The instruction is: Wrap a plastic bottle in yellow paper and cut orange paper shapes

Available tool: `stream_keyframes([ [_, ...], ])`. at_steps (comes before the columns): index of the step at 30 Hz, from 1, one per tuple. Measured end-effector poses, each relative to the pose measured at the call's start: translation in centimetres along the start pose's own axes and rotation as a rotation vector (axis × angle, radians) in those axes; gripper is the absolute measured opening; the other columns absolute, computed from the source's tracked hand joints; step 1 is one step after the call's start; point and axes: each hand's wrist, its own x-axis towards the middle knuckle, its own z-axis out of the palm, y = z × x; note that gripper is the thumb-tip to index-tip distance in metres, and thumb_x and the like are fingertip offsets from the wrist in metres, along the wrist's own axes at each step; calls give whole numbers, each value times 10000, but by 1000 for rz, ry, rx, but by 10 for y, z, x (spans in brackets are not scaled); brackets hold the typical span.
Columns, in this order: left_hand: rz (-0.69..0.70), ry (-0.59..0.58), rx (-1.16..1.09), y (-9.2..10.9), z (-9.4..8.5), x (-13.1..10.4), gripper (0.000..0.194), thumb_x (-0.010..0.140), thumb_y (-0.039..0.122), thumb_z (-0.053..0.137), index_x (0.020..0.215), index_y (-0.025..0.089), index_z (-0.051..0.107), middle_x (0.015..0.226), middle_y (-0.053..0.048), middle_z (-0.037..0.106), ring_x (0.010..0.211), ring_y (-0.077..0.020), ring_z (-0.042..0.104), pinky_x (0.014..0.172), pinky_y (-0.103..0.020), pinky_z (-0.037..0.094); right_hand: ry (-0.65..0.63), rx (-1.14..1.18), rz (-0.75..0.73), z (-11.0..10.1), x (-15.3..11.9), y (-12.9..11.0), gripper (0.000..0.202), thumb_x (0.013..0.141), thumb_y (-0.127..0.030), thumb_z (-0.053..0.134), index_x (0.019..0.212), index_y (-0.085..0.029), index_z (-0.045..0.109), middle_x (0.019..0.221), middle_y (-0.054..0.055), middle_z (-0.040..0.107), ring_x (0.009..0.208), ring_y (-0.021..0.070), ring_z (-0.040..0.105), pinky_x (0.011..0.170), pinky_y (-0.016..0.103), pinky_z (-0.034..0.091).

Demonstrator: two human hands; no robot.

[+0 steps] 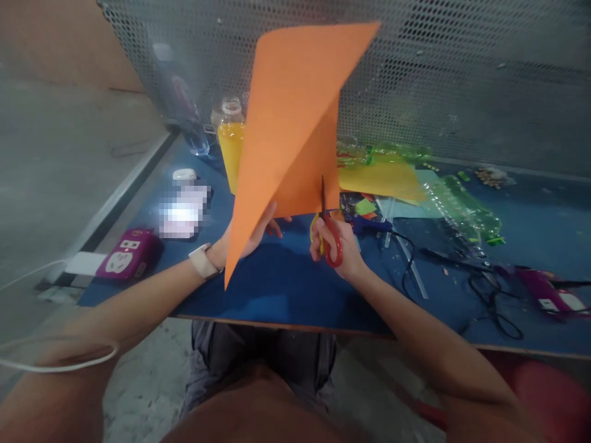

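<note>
A large orange sheet [290,117] stands curled above the blue table, its left edge folding forward to a low pointed corner. My left hand [265,231] is behind that edge, partly hidden by the sheet; some fingertips show, but its grip cannot be made out. My right hand [341,246] is closed round the red and yellow handles of a pair of scissors [333,243]. The dark blades point up and lie at the sheet's lower right part, near its bottom edge.
Left on the blue table [277,289] are a purple socket block [132,252], a pixelated phone-like item [184,212] and bottles. To the right lie yellow paper [383,178], green plastic bottles [466,209], a blue glue gun [372,226] and cables. Metal mesh [443,74] rises behind.
</note>
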Motion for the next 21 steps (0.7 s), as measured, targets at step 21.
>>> stream_keyframes([
  [21,73,-55,-75,-4,-6,1,575,1029,703,839,1127,139,886,1024,-151,889,740,-190,787,751,-327,667,9,13,-4,-1,1,-3,747,776,-867,980,733,-224,603,620,-49,565,403,101,547,389,253,438],
])
